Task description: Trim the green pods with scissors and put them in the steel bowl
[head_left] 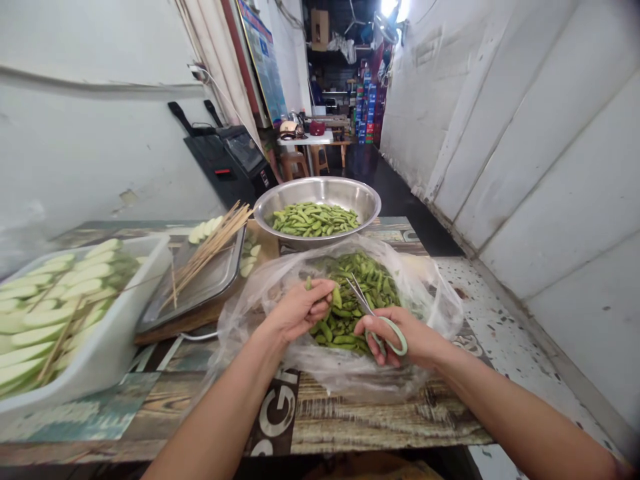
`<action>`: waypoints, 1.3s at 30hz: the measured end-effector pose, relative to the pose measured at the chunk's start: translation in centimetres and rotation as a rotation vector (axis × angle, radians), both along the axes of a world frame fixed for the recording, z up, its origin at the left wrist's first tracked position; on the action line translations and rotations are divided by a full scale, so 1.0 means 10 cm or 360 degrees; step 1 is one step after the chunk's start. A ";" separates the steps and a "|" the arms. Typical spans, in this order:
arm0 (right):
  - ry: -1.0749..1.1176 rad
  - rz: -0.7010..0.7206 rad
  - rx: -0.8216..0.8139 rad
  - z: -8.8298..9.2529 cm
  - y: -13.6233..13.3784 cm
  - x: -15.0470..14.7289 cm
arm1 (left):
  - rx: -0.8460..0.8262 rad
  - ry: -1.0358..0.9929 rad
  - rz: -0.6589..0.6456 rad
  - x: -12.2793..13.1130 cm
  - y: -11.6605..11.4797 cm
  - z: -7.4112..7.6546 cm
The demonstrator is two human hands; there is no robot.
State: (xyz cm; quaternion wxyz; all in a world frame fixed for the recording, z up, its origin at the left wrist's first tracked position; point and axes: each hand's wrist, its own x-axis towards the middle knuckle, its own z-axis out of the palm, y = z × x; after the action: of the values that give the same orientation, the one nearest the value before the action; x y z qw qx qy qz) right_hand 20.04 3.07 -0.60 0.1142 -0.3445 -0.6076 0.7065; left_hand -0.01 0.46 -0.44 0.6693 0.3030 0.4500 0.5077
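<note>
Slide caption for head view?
Left hand holds a green pod; right hand holds scissors over a plastic bag of pods.

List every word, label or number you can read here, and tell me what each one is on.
"PG": large white letters on a black patch of the table top; the rest hidden by the left forearm.
Blue poster on the wall: too small to read.
Stacked crates at the back: labels blurred.
Scissors in the right hand, bean pod in the left hand: no markings.

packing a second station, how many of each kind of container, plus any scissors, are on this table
steel bowl: 1
white tub: 1
metal tray: 1
plastic bag of bean pods: 1
scissors, in right hand: 1
total: 5
</note>
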 end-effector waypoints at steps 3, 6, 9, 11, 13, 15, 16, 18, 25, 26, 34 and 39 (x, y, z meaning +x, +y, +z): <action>0.0021 0.0061 -0.0008 -0.01 0.00 0.00 | -0.0032 -0.0057 0.0102 0.02 0.01 0.01; 0.0031 0.0055 0.0026 -0.01 -0.01 -0.01 | -0.0041 -0.0099 0.0143 0.05 0.01 0.00; 0.0041 0.0029 0.0060 -0.02 -0.02 -0.01 | -0.0059 -0.0048 0.0094 0.09 0.00 -0.01; 0.0026 0.0017 0.0067 -0.03 -0.02 -0.01 | -0.0042 0.0012 0.0051 0.12 -0.02 -0.02; 0.0011 0.0016 0.0072 -0.05 -0.01 0.00 | 0.0000 0.0072 0.0027 0.14 -0.03 -0.01; 0.0008 0.0021 0.0089 -0.06 0.00 0.00 | 0.0036 0.0119 0.0018 0.16 -0.05 0.00; 0.0011 0.0023 0.0101 -0.06 0.00 0.00 | 0.0039 0.0136 0.0014 0.17 -0.06 0.01; 0.0016 0.0024 0.0121 -0.04 -0.01 0.00 | 0.0038 0.0158 0.0014 0.17 -0.06 0.01; -0.0081 0.0028 0.0127 0.04 -0.02 -0.01 | 0.0115 0.0142 -0.0073 0.15 -0.08 0.00; -0.0099 0.0013 0.0146 0.05 -0.02 -0.01 | 0.0118 0.0129 -0.0081 0.14 -0.08 0.00; -0.0166 -0.0125 0.0263 -0.01 -0.02 -0.03 | 0.0054 0.0041 -0.0159 0.07 -0.09 0.07; -0.0072 -0.0264 0.0138 -0.07 0.04 -0.03 | 0.0179 -0.0144 -0.0031 -0.07 -0.07 0.11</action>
State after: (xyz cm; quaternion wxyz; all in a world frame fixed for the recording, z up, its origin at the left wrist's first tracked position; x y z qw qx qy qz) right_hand 19.76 3.47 -1.31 0.1734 -0.4042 -0.6093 0.6598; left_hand -0.74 -0.21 0.68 0.6758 0.3210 0.3871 0.5389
